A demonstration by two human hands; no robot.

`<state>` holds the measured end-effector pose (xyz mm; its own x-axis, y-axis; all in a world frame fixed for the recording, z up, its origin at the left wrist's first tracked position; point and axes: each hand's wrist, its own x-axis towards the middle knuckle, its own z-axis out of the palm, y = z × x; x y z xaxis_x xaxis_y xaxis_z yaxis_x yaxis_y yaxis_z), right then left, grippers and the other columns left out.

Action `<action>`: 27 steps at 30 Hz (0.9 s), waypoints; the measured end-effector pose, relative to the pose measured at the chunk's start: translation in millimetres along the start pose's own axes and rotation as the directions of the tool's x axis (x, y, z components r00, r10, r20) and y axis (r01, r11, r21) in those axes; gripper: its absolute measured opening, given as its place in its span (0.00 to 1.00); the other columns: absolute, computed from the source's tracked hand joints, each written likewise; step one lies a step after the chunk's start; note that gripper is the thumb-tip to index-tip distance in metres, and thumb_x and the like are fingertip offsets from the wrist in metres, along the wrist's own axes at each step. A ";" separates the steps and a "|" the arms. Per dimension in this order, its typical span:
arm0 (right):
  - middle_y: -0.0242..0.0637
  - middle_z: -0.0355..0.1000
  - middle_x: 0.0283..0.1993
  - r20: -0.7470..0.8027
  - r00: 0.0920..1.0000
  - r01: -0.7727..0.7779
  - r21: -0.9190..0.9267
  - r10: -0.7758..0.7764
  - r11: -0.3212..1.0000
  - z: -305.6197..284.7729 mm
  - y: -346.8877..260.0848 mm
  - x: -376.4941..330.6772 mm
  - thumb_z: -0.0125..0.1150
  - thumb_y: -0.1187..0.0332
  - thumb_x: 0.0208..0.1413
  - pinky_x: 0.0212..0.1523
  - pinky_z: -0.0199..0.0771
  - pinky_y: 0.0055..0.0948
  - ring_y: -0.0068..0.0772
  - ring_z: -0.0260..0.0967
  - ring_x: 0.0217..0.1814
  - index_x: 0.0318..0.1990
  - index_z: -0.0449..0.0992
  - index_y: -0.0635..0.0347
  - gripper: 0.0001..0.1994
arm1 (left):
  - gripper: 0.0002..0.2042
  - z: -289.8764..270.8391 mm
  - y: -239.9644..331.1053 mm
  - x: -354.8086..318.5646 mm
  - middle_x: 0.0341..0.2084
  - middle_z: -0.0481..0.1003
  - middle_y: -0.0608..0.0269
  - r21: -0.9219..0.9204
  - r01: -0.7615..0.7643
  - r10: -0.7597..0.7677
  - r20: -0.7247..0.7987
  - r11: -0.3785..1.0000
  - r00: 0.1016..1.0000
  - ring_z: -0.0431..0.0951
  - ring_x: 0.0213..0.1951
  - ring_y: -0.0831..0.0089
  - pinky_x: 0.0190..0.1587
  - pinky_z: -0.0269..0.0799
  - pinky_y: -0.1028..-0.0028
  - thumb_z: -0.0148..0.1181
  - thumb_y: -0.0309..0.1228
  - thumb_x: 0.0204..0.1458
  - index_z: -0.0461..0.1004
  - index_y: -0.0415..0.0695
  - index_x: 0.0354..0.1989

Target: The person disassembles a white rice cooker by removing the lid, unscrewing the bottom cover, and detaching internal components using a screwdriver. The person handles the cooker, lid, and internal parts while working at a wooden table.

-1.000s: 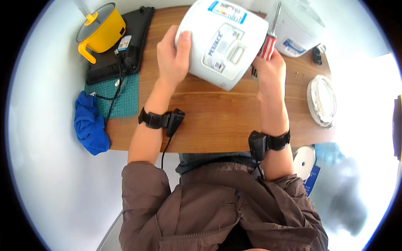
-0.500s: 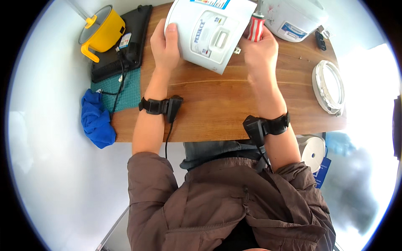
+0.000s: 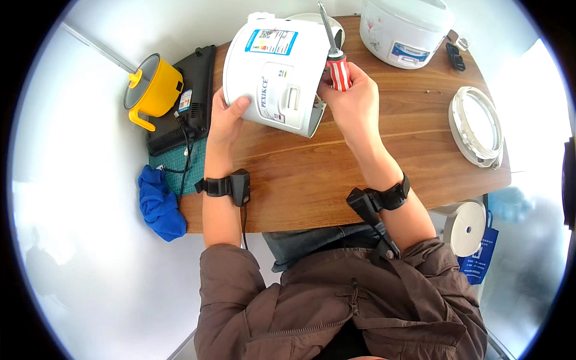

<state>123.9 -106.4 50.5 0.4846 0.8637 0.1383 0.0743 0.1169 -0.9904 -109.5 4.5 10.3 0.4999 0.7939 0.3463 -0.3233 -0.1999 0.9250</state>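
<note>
A white rice cooker body (image 3: 248, 77) lies tipped on its side over the wooden table, its control panel facing me and its underside turned right. My left hand (image 3: 225, 122) grips the near left side of it, thumb on the outer wall. In my right hand (image 3: 355, 103) is a screwdriver (image 3: 340, 73) with a red and white striped handle. Its metal shaft points up and away, beside the cooker. The right fingertips are partly hidden at the edge of the cooker's underside, so I cannot tell exactly what they touch.
A second white rice cooker (image 3: 380, 39) stands at the back right. A white ring-shaped lid part (image 3: 461, 129) lies near the right edge. On the left are a yellow pot (image 3: 161, 90) on a black flat device (image 3: 204, 75), a green mat (image 3: 170, 159) and a blue cloth (image 3: 157, 201).
The cooker has shifted left and turned, bringing its underside edge toward my right hand. The screwdriver has moved left with that hand. The whole view has also shifted a little.
</note>
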 end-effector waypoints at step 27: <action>0.29 0.80 0.33 0.113 0.987 0.107 0.058 -0.113 0.993 -16.1 14.2 2.6 0.70 0.72 0.57 0.39 0.74 0.21 0.15 0.73 0.36 0.40 0.81 0.65 0.07 | 0.38 2.4 4.7 -12.6 0.64 0.71 0.54 -0.173 0.237 -0.223 0.097 0.956 0.970 0.69 0.65 0.64 0.67 0.62 0.66 0.69 0.43 0.57 0.61 0.35 0.71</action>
<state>140.2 -110.4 36.9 0.3714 0.8949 0.2474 0.0753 0.2366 -0.9687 -115.3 -7.9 10.6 0.6350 0.7589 0.1447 -0.3295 0.0967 0.9392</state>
